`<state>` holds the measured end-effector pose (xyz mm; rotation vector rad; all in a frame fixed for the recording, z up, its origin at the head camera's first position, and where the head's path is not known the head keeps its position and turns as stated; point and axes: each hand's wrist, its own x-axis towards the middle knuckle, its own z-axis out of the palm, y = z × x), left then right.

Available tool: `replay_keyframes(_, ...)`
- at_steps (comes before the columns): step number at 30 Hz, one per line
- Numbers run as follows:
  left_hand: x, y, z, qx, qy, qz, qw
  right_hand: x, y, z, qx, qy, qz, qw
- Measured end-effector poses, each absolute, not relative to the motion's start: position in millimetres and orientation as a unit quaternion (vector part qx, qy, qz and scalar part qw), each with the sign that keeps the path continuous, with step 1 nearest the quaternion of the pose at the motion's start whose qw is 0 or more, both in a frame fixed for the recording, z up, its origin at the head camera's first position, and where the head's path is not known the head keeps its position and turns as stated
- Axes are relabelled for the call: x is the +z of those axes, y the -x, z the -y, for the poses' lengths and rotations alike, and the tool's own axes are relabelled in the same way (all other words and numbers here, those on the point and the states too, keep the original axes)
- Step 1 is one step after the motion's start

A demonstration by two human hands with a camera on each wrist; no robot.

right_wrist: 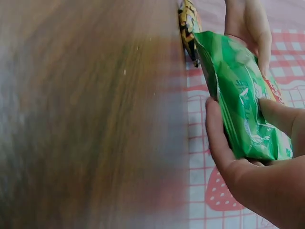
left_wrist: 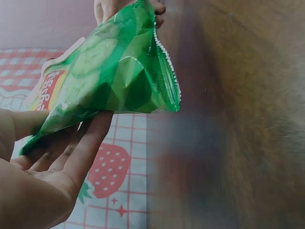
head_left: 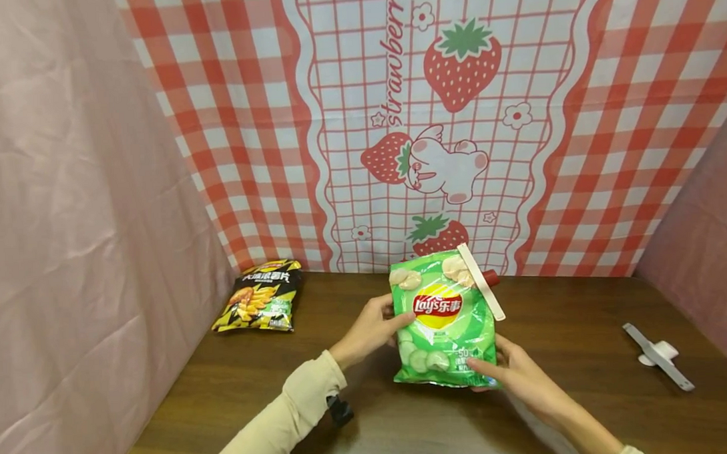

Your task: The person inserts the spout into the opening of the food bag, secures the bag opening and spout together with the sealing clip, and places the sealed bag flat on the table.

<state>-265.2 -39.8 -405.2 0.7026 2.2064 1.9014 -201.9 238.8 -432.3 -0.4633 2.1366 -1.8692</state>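
Note:
A green chip bag (head_left: pixel 439 338) is held up above the table, its printed front toward the head camera. A white clip strip with a red end (head_left: pixel 482 283) lies slantwise across its upper right corner. My left hand (head_left: pixel 373 327) grips the bag's left edge, thumb on the front and fingers behind. At the lower right corner my right hand (head_left: pixel 519 375) pinches the bag, thumb in front. In the left wrist view, the left fingers support the back of the green bag (left_wrist: pixel 124 81). The right wrist view shows the right hand (right_wrist: pixel 257 176) around the bag's corner.
A black and yellow chip bag (head_left: pixel 260 297) lies at the table's back left. On the right of the brown table (head_left: pixel 559 320) is a grey strip with a white knob (head_left: pixel 659 357). A checked strawberry curtain (head_left: pixel 264 123) hangs behind, with pink cloth at both sides.

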Motion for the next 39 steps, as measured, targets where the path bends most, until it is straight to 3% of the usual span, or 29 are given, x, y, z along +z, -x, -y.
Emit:
replay_keyframes(11, -419, 276, 16, 0.624, -0.238, -0.737, 0.107, -433, 222, -268, -0.672, 0.070, -0.731, 0.101)
replay_keyframes(17, -428, 275, 24, 0.524, -0.286, -0.798, 0.077, -433, 232, -288, -0.665, 0.061, -0.735, 0.118)
replay_keyframes(27, -431, 273, 50, 0.519, -0.274, -0.807, 0.065, -437, 249, -304, -0.619, 0.024, -0.772, 0.139)
replay_keyframes(39, -435, 267, 78, 0.500, -0.269, -0.823, 0.039, -426, 248, -302, -0.287, 0.049, -0.957, 0.000)
